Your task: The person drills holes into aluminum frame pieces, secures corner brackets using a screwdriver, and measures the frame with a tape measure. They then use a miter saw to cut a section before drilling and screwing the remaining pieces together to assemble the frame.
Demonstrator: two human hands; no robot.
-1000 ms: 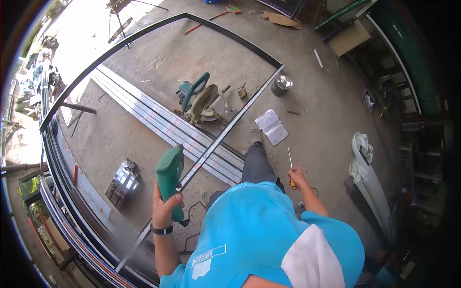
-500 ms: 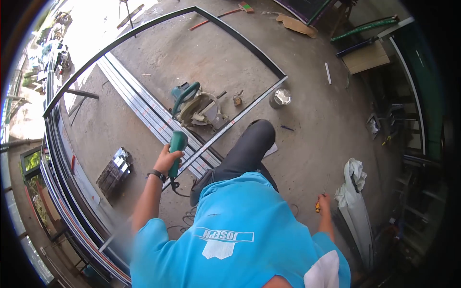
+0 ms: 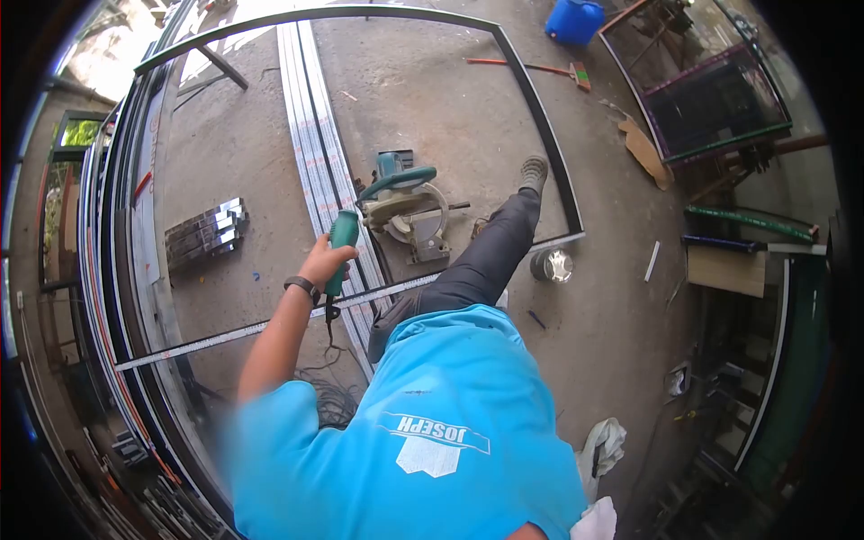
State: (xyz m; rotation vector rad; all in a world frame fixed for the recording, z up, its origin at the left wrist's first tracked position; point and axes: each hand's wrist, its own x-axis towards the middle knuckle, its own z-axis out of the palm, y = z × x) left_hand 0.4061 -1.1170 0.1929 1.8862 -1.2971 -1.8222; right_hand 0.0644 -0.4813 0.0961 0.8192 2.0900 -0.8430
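My left hand [image 3: 326,263] is wrapped round the handle of a green corded power drill [image 3: 343,230], held up over the floor. Its black cord hangs from the handle's lower end to a coil [image 3: 335,400] on the floor beside me. Under the drill lie long pale metal profiles [image 3: 315,162] and one bar of a large dark metal frame [image 3: 551,153]. My leg [image 3: 490,261] reaches across that bar, with the shoe inside the frame. Just beyond the drill stands a green miter saw [image 3: 409,202]. My right hand is out of view.
A metal can [image 3: 552,265] stands by the frame's corner. Stacked short dark profiles [image 3: 205,234] lie to the left, near long profiles [image 3: 108,234] along the side. A broom [image 3: 580,76], blue container [image 3: 574,22] and cardboard piece [image 3: 644,155] lie farther off.
My view has turned, and my leg has stretched forward over the frame's bar. The drill stays in my left hand. My right hand, which held something small and yellow, has left the view.
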